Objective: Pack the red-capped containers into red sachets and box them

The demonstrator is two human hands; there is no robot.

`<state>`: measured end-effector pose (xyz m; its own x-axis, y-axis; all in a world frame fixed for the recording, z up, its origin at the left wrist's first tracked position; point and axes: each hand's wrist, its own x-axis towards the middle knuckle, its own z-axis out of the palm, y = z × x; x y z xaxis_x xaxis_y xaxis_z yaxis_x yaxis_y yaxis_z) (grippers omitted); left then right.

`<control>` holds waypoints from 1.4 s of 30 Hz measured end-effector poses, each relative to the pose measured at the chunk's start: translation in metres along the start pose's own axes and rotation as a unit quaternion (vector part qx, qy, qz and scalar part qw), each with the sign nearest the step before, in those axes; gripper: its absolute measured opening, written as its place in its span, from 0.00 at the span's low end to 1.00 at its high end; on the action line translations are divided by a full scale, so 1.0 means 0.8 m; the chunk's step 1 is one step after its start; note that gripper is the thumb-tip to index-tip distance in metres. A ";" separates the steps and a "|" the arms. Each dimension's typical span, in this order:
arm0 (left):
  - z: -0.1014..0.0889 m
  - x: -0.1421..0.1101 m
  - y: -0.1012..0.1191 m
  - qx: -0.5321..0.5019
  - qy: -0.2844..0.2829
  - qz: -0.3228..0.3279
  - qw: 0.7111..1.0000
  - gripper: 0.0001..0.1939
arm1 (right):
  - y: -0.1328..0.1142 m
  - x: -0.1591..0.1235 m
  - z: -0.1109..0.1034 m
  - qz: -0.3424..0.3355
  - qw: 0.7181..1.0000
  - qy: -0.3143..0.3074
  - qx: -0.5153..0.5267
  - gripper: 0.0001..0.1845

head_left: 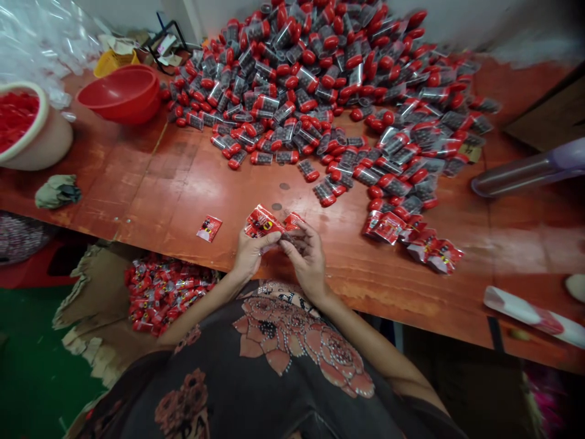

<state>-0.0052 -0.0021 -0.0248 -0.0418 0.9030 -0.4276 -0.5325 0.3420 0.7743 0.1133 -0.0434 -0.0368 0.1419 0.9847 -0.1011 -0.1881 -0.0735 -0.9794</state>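
Observation:
My left hand is closed round a small stack of red printed wrappers, its thumb lying across their lower edge. Right beside it, my right hand pinches another red printed wrapper between thumb and fingers. The two thumbs almost meet; whether the wrappers touch each other is hidden. A single flat wrapper lies on the wooden table to the left of my hands. Several wrappers rest at the right, against the pile of clear tubes with red caps.
Red bowls and a white tub of red pieces stand at the left, near a crumpled cloth. Below the table edge, an open cardboard box holds many red packets. A long clear tube lies at the right.

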 end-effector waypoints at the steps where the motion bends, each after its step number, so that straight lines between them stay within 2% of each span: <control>1: 0.001 0.000 0.000 -0.001 0.004 0.000 1.000 0.21 | 0.001 -0.001 0.000 -0.001 1.000 -0.004 -0.002 0.25; 9: -0.003 0.000 0.012 0.049 -0.032 -0.043 0.997 0.16 | -0.003 0.004 -0.002 0.052 0.998 -0.010 0.017 0.23; 15: -0.002 -0.001 0.011 0.055 -0.022 -0.011 0.998 0.15 | -0.004 -0.001 -0.002 0.009 1.000 -0.002 -0.021 0.19; 19: -0.015 -0.006 0.006 0.072 -0.017 -0.023 0.997 0.14 | 0.001 -0.008 0.009 0.054 0.998 0.007 0.029 0.20; 21: -0.027 -0.010 0.006 0.067 0.003 -0.029 0.997 0.15 | 0.006 -0.011 0.012 0.074 0.996 -0.029 0.035 0.21; 24: -0.043 -0.018 0.009 0.038 0.053 0.003 0.998 0.16 | 0.013 -0.016 0.014 0.053 0.992 -0.109 -0.030 0.21; 27: -0.051 -0.025 0.009 0.016 0.074 0.022 0.997 0.16 | 0.019 -0.020 0.016 0.043 0.989 -0.135 -0.050 0.20; 31: -0.047 -0.032 0.002 0.018 0.073 0.004 0.997 0.15 | 0.024 -0.025 0.021 0.092 0.990 -0.103 0.040 0.24; 35: -0.039 -0.035 -0.008 0.014 0.076 0.012 0.997 0.17 | 0.027 -0.028 0.021 0.117 0.989 -0.064 0.068 0.25; 42: -0.035 -0.036 -0.020 -0.025 0.098 0.045 0.994 0.19 | 0.029 -0.029 0.010 0.043 0.998 -0.034 0.011 0.22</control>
<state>-0.0189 -0.0410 -0.0382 -0.2525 0.8591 -0.4451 -0.5600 0.2453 0.7913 0.0981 -0.0671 -0.0558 0.0586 0.9834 -0.1720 -0.2186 -0.1555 -0.9633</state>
